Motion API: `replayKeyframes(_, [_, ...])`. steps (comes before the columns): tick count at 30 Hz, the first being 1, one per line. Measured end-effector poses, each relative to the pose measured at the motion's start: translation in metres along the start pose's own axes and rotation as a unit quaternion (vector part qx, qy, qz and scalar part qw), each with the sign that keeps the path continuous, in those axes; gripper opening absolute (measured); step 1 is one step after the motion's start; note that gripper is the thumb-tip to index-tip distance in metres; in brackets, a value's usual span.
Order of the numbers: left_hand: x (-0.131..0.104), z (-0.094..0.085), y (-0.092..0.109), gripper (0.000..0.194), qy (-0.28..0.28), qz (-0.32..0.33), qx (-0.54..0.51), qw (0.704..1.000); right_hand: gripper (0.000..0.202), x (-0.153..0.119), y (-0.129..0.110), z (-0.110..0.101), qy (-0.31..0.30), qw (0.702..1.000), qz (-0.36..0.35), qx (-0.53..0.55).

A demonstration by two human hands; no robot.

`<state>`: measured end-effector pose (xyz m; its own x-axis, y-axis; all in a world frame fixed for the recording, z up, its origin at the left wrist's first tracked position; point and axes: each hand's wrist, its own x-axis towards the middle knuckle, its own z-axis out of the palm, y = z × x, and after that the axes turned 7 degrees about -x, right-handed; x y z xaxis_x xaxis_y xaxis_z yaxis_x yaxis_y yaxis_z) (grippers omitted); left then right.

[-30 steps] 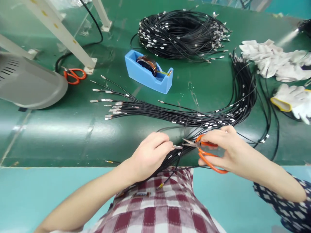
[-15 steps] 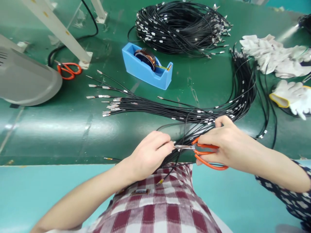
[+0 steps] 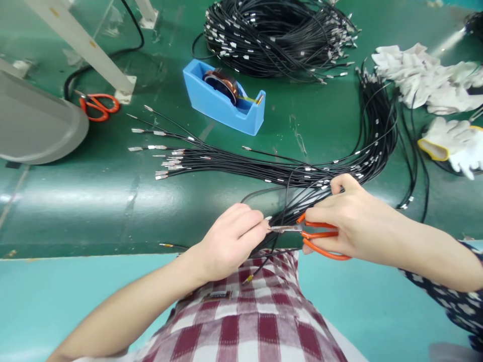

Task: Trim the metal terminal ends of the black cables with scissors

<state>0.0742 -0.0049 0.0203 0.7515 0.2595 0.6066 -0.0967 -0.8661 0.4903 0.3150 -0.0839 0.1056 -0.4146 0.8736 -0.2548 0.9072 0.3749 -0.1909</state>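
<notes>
At bench edge (image 3: pixel 94 250) | right grip (image 3: pixel 349 221) closed round scissors (image 3: pixel 289 229), blades now together | left grip (image 3: pixel 231 241) pinching cable end (image 3: pixel 269 229)

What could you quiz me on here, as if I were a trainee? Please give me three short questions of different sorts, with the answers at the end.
1. Multiple choice: what does the person's right hand hold?
A) a paintbrush
B) orange-handled scissors
C) a spoon

2. True or false: the blue tape holder stands on the green table.

3. Fill in the blank: one pale glove on the right side of the picture has a cuff edged in ____.

Key: 1 B; 2 true; 3 yellow.
</notes>
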Motion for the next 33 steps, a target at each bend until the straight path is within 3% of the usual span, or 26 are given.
replayKeyframes(11, [0.000,0.000,0.001,0.006,0.012,0.011,0.006,1.000,0.038,0.006,0.005,0.006,-0.009,0.998,-0.014,0.065])
replayKeyframes(18, [0.003,-0.004,-0.002,0.008,0.014,-0.002,0.002,1.000,0.046,0.007,0.012,0.008,-0.051,0.989,0.036,0.135])
replayKeyframes(33, [0.002,-0.005,-0.002,0.011,-0.009,-0.009,0.018,1.000,0.038,0.011,0.001,-0.005,-0.049,0.996,0.011,0.076])
